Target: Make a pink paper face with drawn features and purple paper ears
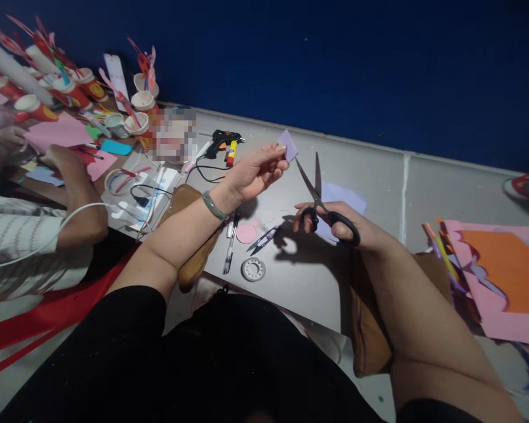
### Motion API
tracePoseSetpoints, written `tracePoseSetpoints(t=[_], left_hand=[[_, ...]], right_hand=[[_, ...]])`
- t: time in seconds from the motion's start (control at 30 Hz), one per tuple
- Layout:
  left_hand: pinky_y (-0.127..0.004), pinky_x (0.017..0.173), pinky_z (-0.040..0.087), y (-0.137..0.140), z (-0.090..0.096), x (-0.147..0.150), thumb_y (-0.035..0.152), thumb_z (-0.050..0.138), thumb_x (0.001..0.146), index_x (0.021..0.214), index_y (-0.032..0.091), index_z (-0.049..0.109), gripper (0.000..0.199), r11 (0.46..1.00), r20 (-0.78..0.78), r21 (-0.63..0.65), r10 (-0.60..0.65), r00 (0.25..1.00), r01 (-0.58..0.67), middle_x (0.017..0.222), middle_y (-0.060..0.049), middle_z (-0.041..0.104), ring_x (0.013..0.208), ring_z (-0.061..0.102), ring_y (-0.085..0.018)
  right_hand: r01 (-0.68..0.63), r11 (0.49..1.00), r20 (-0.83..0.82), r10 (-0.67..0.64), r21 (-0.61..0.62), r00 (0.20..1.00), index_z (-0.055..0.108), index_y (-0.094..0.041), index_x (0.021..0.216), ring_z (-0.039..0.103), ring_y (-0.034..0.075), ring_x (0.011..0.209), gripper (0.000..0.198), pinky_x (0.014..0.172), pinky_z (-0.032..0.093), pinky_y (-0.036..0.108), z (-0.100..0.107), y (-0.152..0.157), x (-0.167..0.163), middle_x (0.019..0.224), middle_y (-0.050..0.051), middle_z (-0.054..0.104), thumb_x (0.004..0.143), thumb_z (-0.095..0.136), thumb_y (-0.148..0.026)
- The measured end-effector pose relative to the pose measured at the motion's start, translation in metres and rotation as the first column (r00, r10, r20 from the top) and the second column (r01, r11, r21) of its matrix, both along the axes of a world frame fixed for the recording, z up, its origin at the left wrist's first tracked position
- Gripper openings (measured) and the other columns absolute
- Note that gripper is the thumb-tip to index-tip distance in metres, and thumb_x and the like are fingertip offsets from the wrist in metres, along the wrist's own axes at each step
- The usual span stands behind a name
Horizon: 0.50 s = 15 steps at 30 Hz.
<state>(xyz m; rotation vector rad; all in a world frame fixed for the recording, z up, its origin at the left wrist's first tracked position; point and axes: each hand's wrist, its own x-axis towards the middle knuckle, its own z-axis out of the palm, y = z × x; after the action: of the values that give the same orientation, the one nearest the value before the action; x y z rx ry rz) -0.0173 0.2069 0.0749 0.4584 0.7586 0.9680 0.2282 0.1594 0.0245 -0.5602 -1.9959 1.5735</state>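
Observation:
Between thumb and fingers, my left hand [262, 170] pinches a small piece of purple paper [288, 145] above the table. My right hand [330, 222] grips black-handled scissors [318, 197], whose blades are spread and point up toward the paper, one tip close to its lower corner. On the tabletop under the right hand lies a larger purple sheet [346, 200], partly covered by that hand. Thread snips [263, 239], a pink paper circle [247, 233], a pen [230, 247] and a roll of tape [253, 269] rest below my hands.
Beyond my left forearm are a glue gun [220, 143], a glue stick [231, 154] and a power strip [158, 197] with cables. Paper cups [143, 101] stand at the back left. A co-worker's arm [77, 200] is at left; pink and orange paper [506, 270] lies at right.

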Motion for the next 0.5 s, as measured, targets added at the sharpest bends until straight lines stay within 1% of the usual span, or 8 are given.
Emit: tracePoseSetpoints(t=[0.17,0.3,0.5], left_hand=[[-0.003,0.058,0.047,-0.0009,0.0007,0.0007,0.013,0.058,0.115,0.129,0.015,0.07,0.018,0.999,0.018,-0.037,0.013,1.0,-0.012,0.077,0.008,0.062,0.054,0.063,0.004],[-0.004,0.057,0.048,-0.002,0.0017,0.0018,0.013,0.058,0.115,0.122,0.015,0.071,0.015,1.0,-0.002,-0.014,0.007,1.0,-0.007,0.076,0.008,0.063,0.055,0.063,0.004],[-0.006,0.062,0.05,-0.0012,-0.0003,0.0014,0.013,0.062,0.113,0.126,0.014,0.073,0.017,1.0,-0.032,-0.001,0.01,0.999,-0.01,0.079,0.007,0.065,0.058,0.064,0.003]], right_hand=[[0.008,1.0,0.005,-0.008,-0.005,1.0,0.072,-0.02,0.091,0.073,0.022,0.091,0.074,0.086,0.055,0.034,0.0026,-0.0009,-0.0015,0.095,0.009,0.08,0.094,0.07,-0.093],[0.006,1.0,0.015,-0.006,-0.006,1.0,0.072,-0.019,0.09,0.073,0.022,0.091,0.073,0.086,0.055,0.035,0.0048,-0.0017,-0.0021,0.097,0.01,0.08,0.094,0.071,-0.092],[0.004,1.0,0.012,-0.004,-0.003,1.0,0.072,-0.019,0.091,0.074,0.024,0.093,0.075,0.087,0.056,0.036,0.0029,-0.0012,-0.0014,0.094,0.01,0.079,0.093,0.07,-0.094]])
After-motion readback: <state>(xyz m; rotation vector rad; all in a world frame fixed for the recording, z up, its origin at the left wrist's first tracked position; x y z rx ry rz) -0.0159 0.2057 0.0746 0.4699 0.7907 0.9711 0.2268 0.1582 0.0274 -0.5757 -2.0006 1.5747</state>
